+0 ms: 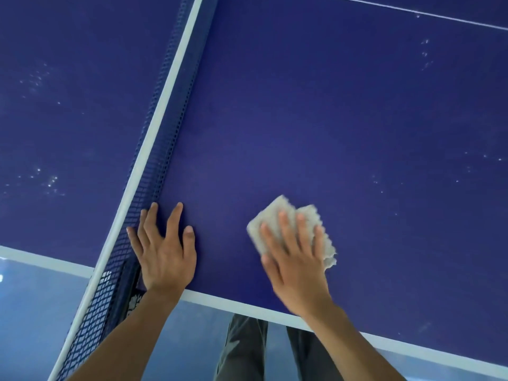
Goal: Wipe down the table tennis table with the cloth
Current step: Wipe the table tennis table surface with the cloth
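Observation:
The dark blue table tennis table (316, 119) fills most of the head view, with a white line along its near edge. My right hand (295, 257) lies flat on a folded off-white cloth (277, 213) and presses it onto the table near that edge; hand and cloth are motion-blurred. My left hand (162, 248) rests flat on the table with fingers spread, right beside the net.
The blue net (165, 138) with a white top band runs diagonally from lower left to top centre. White specks dot the left half (41, 182) and the far right. A thin white line (412, 12) crosses the top right. My grey trousers (242, 350) show below the table edge.

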### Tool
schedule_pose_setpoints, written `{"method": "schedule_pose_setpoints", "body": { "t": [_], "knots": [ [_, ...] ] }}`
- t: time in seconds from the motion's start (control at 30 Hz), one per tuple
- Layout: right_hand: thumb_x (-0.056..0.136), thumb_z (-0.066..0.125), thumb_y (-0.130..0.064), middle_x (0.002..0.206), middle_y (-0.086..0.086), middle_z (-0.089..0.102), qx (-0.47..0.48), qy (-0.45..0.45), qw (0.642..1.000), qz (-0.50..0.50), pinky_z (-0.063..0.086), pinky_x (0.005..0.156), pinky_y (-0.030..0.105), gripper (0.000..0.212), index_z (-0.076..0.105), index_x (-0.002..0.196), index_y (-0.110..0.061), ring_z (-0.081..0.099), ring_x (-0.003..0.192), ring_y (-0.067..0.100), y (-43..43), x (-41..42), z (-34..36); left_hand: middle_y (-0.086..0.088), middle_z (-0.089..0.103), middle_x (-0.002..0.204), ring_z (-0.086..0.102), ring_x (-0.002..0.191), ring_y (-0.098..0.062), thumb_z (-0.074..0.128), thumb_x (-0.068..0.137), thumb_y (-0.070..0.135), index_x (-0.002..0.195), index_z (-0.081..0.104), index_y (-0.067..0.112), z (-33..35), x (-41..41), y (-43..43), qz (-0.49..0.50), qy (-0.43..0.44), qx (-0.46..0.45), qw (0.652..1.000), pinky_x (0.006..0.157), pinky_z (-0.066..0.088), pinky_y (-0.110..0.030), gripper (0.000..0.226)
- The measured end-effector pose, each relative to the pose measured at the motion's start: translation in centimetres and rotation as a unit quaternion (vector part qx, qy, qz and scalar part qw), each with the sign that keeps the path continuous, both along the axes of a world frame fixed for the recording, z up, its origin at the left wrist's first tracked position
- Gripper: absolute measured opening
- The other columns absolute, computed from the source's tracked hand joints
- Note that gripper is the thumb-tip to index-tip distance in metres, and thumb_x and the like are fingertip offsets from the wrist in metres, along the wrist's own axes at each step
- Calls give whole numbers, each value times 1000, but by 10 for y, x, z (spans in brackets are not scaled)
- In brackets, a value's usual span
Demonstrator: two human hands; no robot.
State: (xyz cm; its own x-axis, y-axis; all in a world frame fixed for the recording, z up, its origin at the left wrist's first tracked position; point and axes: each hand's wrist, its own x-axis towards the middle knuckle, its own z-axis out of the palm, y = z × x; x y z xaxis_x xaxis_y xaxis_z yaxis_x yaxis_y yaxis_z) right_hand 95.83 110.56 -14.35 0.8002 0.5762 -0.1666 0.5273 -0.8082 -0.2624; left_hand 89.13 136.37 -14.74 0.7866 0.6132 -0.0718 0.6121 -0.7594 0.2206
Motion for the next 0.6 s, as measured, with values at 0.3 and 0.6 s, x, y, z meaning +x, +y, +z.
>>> {"method": "schedule_pose_setpoints", "body": {
  "t": [0.3, 0.6],
  "knots": [
    [107, 19, -57, 163, 19, 37, -46, -10, 965, -258, 21, 117, 76, 61, 36, 156, -26, 29, 150, 47, -155, -61, 20, -14, 24, 166, 13, 157, -33, 34, 100, 47, 154, 42, 30, 1, 0, -1, 8, -1, -1, 1000, 128, 0, -55, 57],
    [109, 30, -45, 172, 11, 23, -24, -4, 991, -130, 15, 122, 71, 56, 33, 162, -29, 17, 158, 43, -118, -56, 5, -19, 30, 161, 22, 153, -39, 35, 102, 42, 151, 46, 22, 1, 0, -8, -1, -7, 32, 999, 126, 6, -62, 54]
  ]
}}
